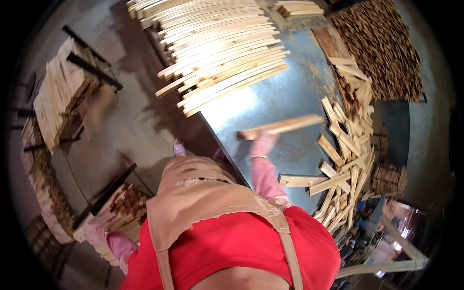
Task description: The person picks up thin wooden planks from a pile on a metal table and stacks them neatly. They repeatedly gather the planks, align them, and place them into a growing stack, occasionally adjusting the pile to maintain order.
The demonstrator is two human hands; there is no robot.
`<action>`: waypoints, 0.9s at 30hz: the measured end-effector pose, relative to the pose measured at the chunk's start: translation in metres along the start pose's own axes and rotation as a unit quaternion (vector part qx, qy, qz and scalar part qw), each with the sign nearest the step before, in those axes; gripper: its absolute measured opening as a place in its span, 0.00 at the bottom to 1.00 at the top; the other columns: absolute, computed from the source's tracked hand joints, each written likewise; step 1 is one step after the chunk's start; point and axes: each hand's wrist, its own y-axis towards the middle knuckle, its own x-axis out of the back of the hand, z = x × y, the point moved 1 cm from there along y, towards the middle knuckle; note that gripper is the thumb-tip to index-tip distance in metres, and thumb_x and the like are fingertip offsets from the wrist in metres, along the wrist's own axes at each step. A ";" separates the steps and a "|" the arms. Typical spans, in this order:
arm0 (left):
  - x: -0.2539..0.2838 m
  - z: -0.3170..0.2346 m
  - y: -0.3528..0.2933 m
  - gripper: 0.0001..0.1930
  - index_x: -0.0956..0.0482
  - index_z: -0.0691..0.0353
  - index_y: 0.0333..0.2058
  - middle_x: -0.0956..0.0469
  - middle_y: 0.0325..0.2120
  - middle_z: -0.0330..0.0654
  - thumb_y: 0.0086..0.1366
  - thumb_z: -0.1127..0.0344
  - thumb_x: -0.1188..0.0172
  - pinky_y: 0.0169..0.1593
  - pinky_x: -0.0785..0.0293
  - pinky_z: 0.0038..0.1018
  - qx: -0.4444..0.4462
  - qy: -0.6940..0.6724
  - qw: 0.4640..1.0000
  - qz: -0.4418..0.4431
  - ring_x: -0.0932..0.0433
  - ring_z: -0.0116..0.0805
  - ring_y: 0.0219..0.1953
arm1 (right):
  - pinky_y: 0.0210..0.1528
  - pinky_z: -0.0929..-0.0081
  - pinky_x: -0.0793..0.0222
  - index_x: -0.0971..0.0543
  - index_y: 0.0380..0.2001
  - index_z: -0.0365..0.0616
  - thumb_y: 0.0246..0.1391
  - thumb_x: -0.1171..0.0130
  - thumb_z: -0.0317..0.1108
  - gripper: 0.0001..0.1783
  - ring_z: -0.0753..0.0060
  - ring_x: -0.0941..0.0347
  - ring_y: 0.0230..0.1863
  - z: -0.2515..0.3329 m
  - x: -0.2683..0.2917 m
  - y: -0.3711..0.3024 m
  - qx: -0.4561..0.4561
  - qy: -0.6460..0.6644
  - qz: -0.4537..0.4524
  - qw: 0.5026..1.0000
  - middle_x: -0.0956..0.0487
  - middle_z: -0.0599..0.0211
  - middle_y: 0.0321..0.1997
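Note:
My right hand (265, 144), in a pink glove, is closed around a short wooden board (292, 125) just over the metal tabletop (232, 108). The board is slightly smeared by motion and points right, toward a loose heap of short boards (355, 145). Down at the lower left, my left hand (98, 235) is beside a stack of wooden pieces (125, 210). Its fingers are blurred against the pale wood, so whether they grip anything does not show. Long planed strips (217, 43) lie side by side across the far part of the table.
Racks with black bars hold stacked boards (63, 92) on the left. A big pile of dark wood pieces (379, 46) stands at the far right. Smaller bundles (299, 8) sit at the table's far end. Clutter and a pale frame (401, 261) occupy the lower right.

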 end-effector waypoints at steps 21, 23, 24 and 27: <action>0.178 -0.609 -0.403 0.39 0.28 0.56 0.69 0.41 0.75 0.53 0.65 0.42 0.32 0.80 0.55 0.56 -0.798 -0.227 0.553 0.082 0.45 0.58 0.77 | 0.65 0.58 0.29 0.18 0.60 0.52 0.58 0.38 0.58 0.32 0.45 0.21 0.59 0.119 -0.124 0.336 0.113 -0.377 0.169 0.903 0.13 0.54 0.53; 0.194 -0.607 -0.408 0.34 0.25 0.55 0.66 0.32 0.69 0.53 0.66 0.45 0.32 0.75 0.45 0.55 -0.791 -0.237 0.563 0.035 0.36 0.57 0.72 | 0.66 0.62 0.29 0.14 0.55 0.50 0.62 0.44 0.60 0.31 0.49 0.20 0.61 0.117 -0.118 0.351 0.018 -0.230 0.217 0.949 0.13 0.58 0.56; 0.197 -0.603 -0.406 0.32 0.23 0.55 0.65 0.28 0.66 0.53 0.66 0.46 0.32 0.73 0.40 0.55 -0.782 -0.240 0.575 0.012 0.32 0.56 0.69 | 0.60 0.65 0.27 0.10 0.49 0.49 0.64 0.38 0.56 0.25 0.56 0.17 0.55 0.129 -0.115 0.333 0.035 -0.113 0.170 0.978 0.11 0.56 0.51; 0.193 -0.610 -0.402 0.25 0.18 0.58 0.59 0.18 0.50 0.52 0.68 0.51 0.32 0.61 0.27 0.52 -0.739 -0.240 0.612 0.146 0.21 0.56 0.55 | 0.60 0.66 0.26 0.18 0.61 0.39 0.67 0.40 0.54 0.31 0.60 0.17 0.56 0.125 -0.088 0.322 0.093 0.031 0.155 0.983 0.12 0.52 0.53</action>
